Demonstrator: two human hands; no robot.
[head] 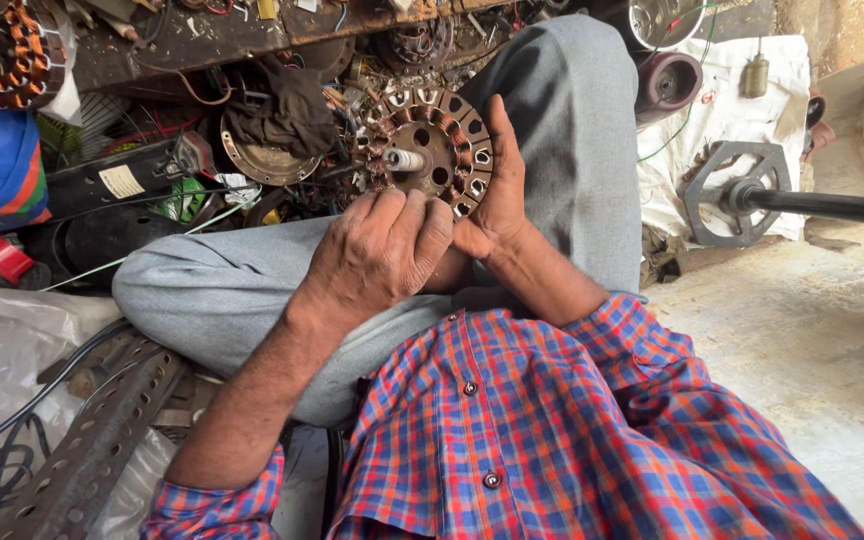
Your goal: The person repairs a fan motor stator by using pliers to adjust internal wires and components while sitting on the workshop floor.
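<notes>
The stator core (pixel 430 150), a round brown disc with a ring of slots around its rim and a short metal shaft (pixel 404 159) standing out of its centre, rests on the person's grey-trousered knee (pixel 562 130). It serves as the landmark for all positions below.

The right hand (pixel 497 190) lies against the right edge of the stator core, palm toward it. Its thumb runs up along the rim and its fingers wrap behind the disc, clamped on the core.

The left hand (pixel 377 255) sits just below the stator core, knuckles up. Its fingers (pixel 407 215) are drawn together and touch the lower rim; whether they pinch anything there cannot be told.

Left of the stator core lies a dished metal cover (pixel 267 160) among loose wires. Far upper left of it sits a wound coil set in orange and black (pixel 2 50). Well to the right of it, a grey fan base (pixel 737 195) with a black pole lies on white cloth (pixel 742 100). Below and left of it, a perforated steel angle bar (pixel 92 450) rests on clear plastic sheet.
</notes>
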